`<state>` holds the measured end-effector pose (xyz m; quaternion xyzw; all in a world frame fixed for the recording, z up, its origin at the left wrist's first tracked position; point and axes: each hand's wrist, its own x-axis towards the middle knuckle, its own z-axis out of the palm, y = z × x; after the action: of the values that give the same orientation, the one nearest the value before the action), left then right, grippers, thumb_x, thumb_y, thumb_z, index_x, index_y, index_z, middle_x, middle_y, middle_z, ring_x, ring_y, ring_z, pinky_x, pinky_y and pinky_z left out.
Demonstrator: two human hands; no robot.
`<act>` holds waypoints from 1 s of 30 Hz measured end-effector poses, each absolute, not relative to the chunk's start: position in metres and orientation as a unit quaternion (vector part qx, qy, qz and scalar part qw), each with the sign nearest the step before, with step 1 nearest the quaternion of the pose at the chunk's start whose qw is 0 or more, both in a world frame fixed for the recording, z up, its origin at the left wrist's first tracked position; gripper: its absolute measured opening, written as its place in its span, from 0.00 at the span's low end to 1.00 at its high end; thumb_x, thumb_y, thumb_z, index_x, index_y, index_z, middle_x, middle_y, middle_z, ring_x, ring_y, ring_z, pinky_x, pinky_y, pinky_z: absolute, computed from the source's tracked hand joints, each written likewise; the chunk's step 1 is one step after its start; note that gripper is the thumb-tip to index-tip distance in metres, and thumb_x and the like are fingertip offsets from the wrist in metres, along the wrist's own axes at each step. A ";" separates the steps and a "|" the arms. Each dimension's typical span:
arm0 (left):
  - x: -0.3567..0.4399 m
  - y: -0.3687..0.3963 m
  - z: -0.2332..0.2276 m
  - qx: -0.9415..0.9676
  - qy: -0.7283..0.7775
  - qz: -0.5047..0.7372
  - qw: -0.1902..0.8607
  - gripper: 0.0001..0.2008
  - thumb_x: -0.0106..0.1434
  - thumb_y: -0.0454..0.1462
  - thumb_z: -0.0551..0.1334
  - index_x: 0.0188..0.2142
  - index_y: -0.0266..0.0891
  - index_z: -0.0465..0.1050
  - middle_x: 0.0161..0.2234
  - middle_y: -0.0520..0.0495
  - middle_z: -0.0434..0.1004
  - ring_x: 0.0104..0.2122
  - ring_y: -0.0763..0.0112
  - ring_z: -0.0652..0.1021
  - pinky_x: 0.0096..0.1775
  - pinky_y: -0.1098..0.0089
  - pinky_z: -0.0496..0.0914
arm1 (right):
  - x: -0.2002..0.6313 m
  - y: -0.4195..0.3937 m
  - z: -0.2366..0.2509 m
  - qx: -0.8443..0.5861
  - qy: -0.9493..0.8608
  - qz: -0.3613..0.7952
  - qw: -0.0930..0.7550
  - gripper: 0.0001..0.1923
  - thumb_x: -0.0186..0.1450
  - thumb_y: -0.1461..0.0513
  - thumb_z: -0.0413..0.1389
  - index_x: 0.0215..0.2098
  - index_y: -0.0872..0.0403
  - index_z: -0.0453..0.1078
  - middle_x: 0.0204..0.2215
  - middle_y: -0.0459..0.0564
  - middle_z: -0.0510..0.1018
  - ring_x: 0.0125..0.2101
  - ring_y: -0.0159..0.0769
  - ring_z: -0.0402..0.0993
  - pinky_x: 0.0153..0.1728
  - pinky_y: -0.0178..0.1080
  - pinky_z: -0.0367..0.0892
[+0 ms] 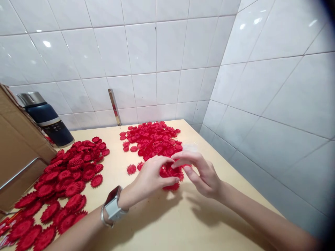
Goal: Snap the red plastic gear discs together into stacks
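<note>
Small red flower-shaped plastic pieces (154,141) lie heaped at the far middle of a pale wooden table (183,219). My left hand (150,177), with a watch on the wrist, and my right hand (202,172) meet over the near edge of that heap. Together their fingertips pinch a small stack of red pieces (172,172). A second, larger spread of bigger red flower pieces (62,181) covers the table's left side, apart from both hands.
A dark blue flask with a steel lid (45,118) stands at the back left beside a cardboard box (18,150). White tiled walls close the table in behind and on the right. A metal strip (114,106) leans on the back wall.
</note>
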<state>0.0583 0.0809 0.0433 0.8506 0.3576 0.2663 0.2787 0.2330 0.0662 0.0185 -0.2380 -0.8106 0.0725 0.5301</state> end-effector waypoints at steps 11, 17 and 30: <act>0.057 0.083 0.042 0.851 0.370 0.269 0.258 0.11 0.53 0.37 0.63 0.37 0.40 0.71 0.34 0.50 0.76 0.34 0.66 0.73 0.36 0.68 0.65 | 0.233 0.065 0.022 -0.265 -0.805 0.019 0.530 0.14 0.63 0.66 0.44 0.47 0.51 0.58 0.33 0.49 0.74 0.32 0.36 0.74 0.33 0.41 0.72; 0.055 0.085 0.038 0.831 0.390 0.281 0.278 0.17 0.52 0.38 0.64 0.42 0.39 0.70 0.41 0.45 0.75 0.39 0.62 0.73 0.42 0.63 0.66 | 0.273 0.104 0.018 -0.479 -0.705 0.001 0.523 0.13 0.66 0.59 0.44 0.50 0.51 0.54 0.43 0.57 0.70 0.33 0.41 0.75 0.38 0.52 0.67; 0.056 0.091 0.042 0.611 0.362 0.331 0.621 0.10 0.56 0.36 0.61 0.39 0.39 0.67 0.39 0.44 0.76 0.43 0.64 0.73 0.44 0.63 0.66 | 0.276 0.110 0.017 -0.538 -0.712 0.035 0.450 0.14 0.65 0.55 0.44 0.45 0.53 0.60 0.35 0.55 0.75 0.32 0.46 0.75 0.38 0.53 0.65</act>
<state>0.0564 0.0911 0.0419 0.6109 0.3617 0.3312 0.6215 0.2763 0.1105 0.0168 -0.5375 -0.7124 0.0355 0.4498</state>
